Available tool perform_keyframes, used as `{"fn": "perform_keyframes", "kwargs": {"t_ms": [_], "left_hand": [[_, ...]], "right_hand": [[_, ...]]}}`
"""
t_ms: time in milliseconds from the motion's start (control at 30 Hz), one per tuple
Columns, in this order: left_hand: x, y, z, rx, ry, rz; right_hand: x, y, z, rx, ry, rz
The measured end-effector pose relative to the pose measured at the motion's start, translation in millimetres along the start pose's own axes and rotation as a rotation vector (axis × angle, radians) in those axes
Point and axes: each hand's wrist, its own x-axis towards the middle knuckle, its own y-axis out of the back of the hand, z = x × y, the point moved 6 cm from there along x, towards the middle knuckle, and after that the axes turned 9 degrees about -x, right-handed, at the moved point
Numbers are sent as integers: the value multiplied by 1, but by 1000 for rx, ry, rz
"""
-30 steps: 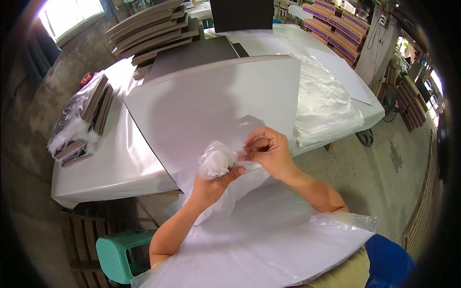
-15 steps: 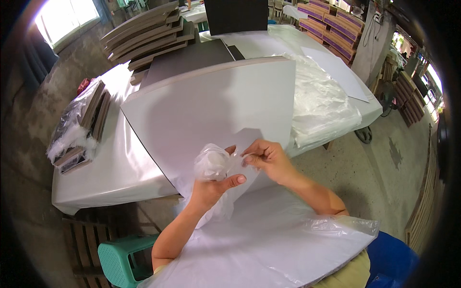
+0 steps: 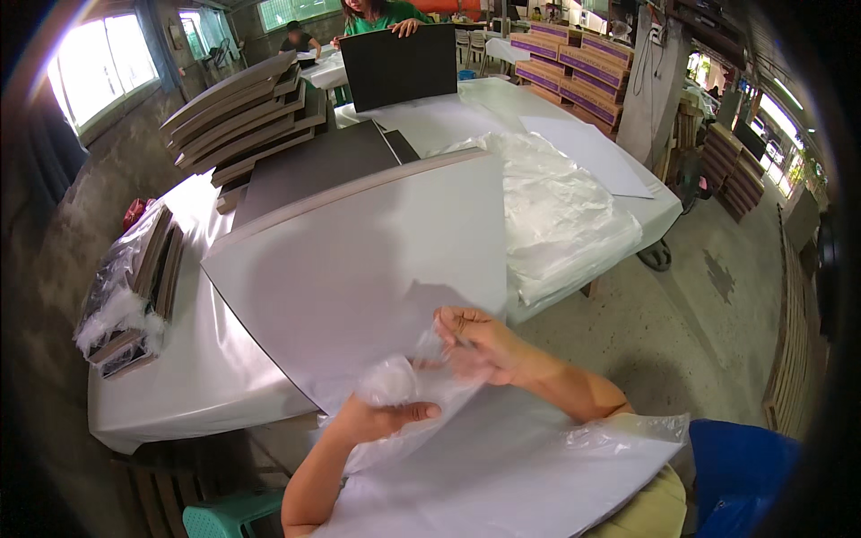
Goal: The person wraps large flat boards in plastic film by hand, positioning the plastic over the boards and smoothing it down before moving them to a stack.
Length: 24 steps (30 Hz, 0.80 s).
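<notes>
My left hand (image 3: 387, 420) is closed around a bunched part of a clear plastic bag (image 3: 387, 384), its thumb lying along the outside. Just to the right and a little higher, my right hand (image 3: 489, 348) pinches the same film; its fingers are partly blurred. The film stretches between both hands. Across my lap lies a flat white panel (image 3: 502, 466) inside clear plastic. Directly beyond my hands, a large white board (image 3: 377, 242) slants against the table edge, with my shadow on it.
The covered table (image 3: 242, 359) carries a stack of grey-edged boards (image 3: 238, 117), plastic-wrapped boards (image 3: 134, 287) and a pile of clear film (image 3: 565, 224). Across it, a person in green (image 3: 395, 13) holds a black panel (image 3: 401, 67). A green stool (image 3: 229, 516) stands lower left.
My view has tilted up, bringing the person behind the black panel into sight. Both hands appear lower, and the right hand has shifted its fingers on the film.
</notes>
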Motion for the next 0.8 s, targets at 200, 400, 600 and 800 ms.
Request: {"fn": "perform_keyframes", "kwargs": {"t_ms": [200, 400, 600, 800], "left_hand": [[-13, 33, 10, -719, 53, 294], [-80, 154, 9, -906, -471, 798], [-107, 158, -3, -414, -499, 498], [-80, 67, -13, -243, -605, -286]], "right_hand": [[-5, -51, 9, -839, -325, -137], [-41, -58, -10, -764, 81, -652], [-37, -50, -20, -640, 96, -560], [-36, -52, -15, -647, 31, -502]]}}
